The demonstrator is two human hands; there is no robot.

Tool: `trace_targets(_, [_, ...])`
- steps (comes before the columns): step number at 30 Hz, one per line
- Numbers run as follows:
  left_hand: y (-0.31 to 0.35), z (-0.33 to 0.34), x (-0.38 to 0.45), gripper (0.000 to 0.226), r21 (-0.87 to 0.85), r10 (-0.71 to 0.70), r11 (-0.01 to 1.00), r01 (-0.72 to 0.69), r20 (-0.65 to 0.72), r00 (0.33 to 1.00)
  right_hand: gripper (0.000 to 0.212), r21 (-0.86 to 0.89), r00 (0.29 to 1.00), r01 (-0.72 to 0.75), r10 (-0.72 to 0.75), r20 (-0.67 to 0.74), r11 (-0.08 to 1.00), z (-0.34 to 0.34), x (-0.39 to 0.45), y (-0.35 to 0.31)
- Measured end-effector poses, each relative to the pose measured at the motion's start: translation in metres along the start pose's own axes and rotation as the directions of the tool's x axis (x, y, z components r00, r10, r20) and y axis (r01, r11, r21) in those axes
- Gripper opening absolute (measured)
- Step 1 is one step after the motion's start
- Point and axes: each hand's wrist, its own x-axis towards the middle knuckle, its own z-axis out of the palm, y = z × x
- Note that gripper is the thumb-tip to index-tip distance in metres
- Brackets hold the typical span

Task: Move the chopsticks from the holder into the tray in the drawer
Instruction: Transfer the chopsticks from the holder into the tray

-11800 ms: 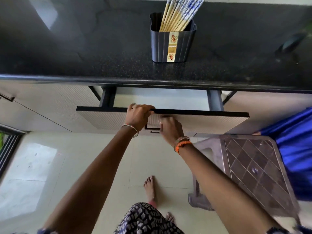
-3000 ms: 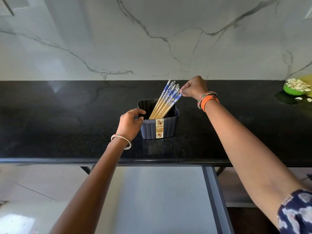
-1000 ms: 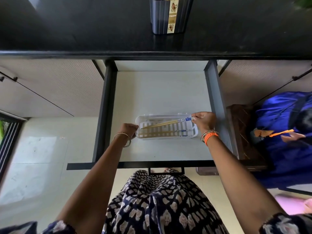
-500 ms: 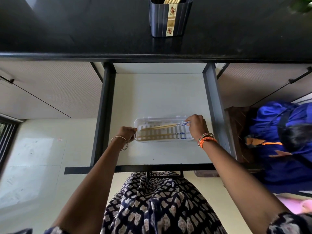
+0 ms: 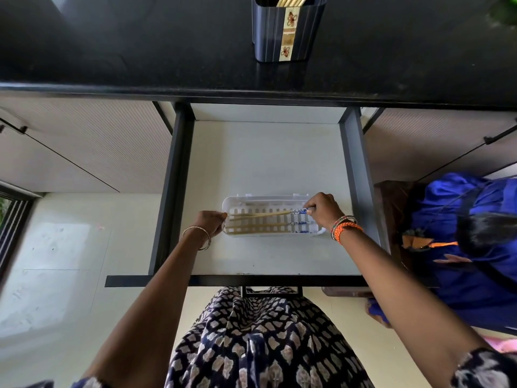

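A white slotted tray (image 5: pixel 268 199) lies in the open drawer (image 5: pixel 268 152). My right hand (image 5: pixel 321 210) pinches the blue-patterned ends of a pair of chopsticks (image 5: pixel 260 214), which lie across the tray with their tips at its left end. My left hand (image 5: pixel 211 224) grips the tray's left end. More chopsticks (image 5: pixel 260 226) rest flat in the tray's near half. The dark holder (image 5: pixel 288 32) stands on the black counter above the drawer, with chopsticks (image 5: pixel 291 0) still inside.
The black counter edge (image 5: pixel 251 92) overhangs the drawer's back. Dark drawer rails (image 5: pixel 174 175) run along both sides. A person in blue (image 5: pixel 475 247) is close on the right by a brown stool (image 5: pixel 391 208). Closed cabinet fronts (image 5: pixel 92 147) flank the drawer.
The held pair of chopsticks has come down lower into the tray, nearer to flat. My left hand stays on the tray's left end.
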Motion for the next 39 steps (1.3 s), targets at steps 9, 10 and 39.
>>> trace_targets(9, [-0.002,-0.001,-0.001,0.027,-0.039,0.019,0.999,-0.018,0.028,0.999,0.03,-0.572,0.963,0.234,-0.104,0.25,0.786,0.015,-0.004,-0.022])
trace_targets(10, [-0.003,-0.001,0.0,0.027,-0.025,0.02,1.0,-0.019,0.031,0.999,0.031,-0.611,0.961,0.252,-0.122,0.247,0.75,0.018,-0.003,-0.026])
trace_targets(39, [0.224,0.029,-0.025,0.024,0.28,0.724,0.674,-0.684,-0.069,0.686,0.025,0.185,0.776,0.516,-0.365,-0.515,0.836,-0.166,0.06,-0.127])
